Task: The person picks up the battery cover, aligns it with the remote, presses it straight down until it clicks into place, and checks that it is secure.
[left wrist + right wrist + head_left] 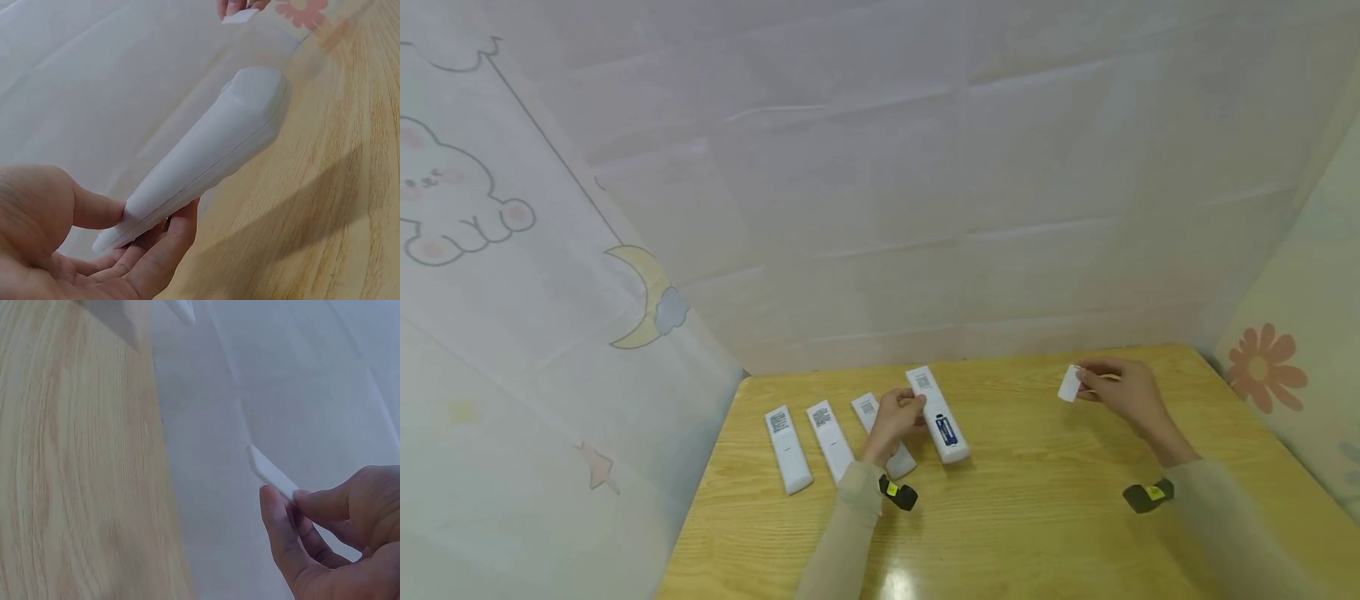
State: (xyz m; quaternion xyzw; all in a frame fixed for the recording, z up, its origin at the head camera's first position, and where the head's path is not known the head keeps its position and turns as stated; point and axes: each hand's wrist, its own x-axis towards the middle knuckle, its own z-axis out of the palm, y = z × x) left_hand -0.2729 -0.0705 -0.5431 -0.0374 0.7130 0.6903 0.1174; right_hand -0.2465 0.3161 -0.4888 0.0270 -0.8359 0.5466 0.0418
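My left hand (897, 419) grips a white remote control (934, 405) near its upper end, thumb on one side and fingers beneath. In the left wrist view this remote (206, 150) is held tilted above the table. Its back faces up in the head view, and the battery compartment is uncovered, with a dark blue battery (947, 430) inside. Off to the right, my right hand (1123, 393) pinches a small white battery cover (1070, 383) between thumb and fingers. The right wrist view shows that cover (272, 474) edge-on, apart from the remote.
Three more white remotes lie back side up on the wooden table (1015, 517): one at the far left (789, 450), one beside it (831, 440), and one (901, 463) partly hidden by my left hand. A pale curtain (880, 208) hangs behind the table.
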